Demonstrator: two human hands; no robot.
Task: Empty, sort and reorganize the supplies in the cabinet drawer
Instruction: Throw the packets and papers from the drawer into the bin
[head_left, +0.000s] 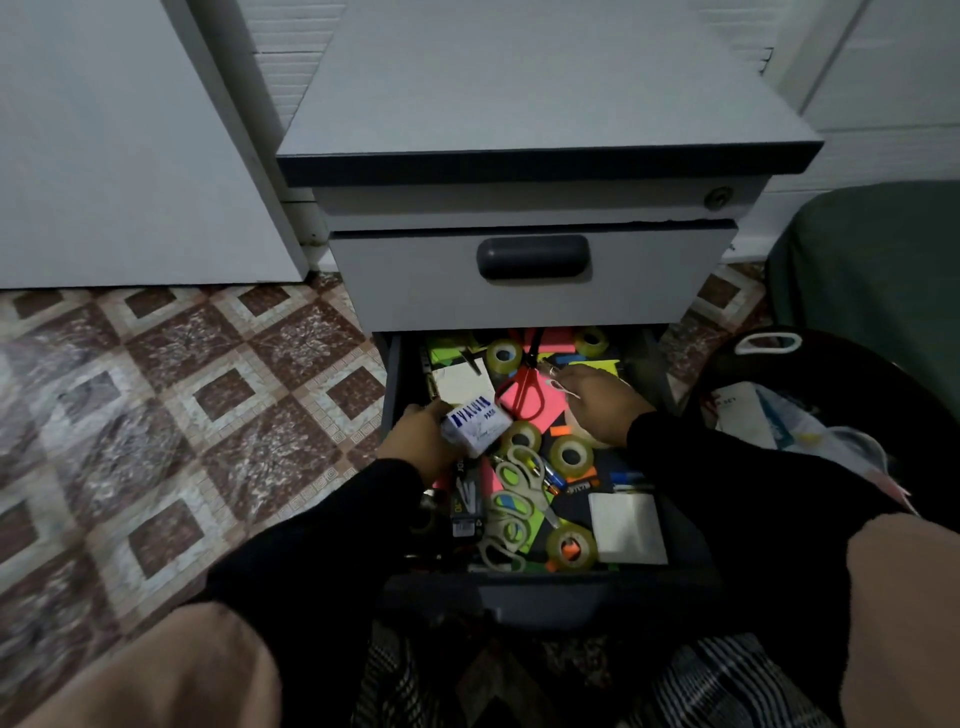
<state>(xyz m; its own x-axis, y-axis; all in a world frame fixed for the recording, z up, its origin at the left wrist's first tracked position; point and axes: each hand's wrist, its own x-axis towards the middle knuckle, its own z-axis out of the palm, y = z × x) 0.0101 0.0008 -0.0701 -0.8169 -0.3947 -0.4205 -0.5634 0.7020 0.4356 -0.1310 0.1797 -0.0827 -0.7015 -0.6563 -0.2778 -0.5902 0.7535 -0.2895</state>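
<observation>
1. Knees (156, 670) in tan trousers sit closest, low down, with black sleeves reaching out over them to the open bottom drawer (545, 592) of the grey cabinet (530, 104).
2. On the left side of the drawer, the left hand (421, 436) has its fingers wrapped round a small white box with blue letters (478, 423). The box looks lifted a little above the mess.
3. Just right of it lie grey scissors (514, 499) and some clear tape rolls (571, 454). Red scissors (524, 384) rest on pink sticky notes (540, 402) further back.
4. The right hand (597, 400) lies flat on the pile, fingers spread and loose, holding nothing I can see. Something thin and white by the fingers is too small to tell.
5. Far right stands a dark bag (727, 364) with papers in it.
6. I think the emptying has only just begun. To do it well, lift the box straight up, keep it closed, and mind the scissor points.
</observation>
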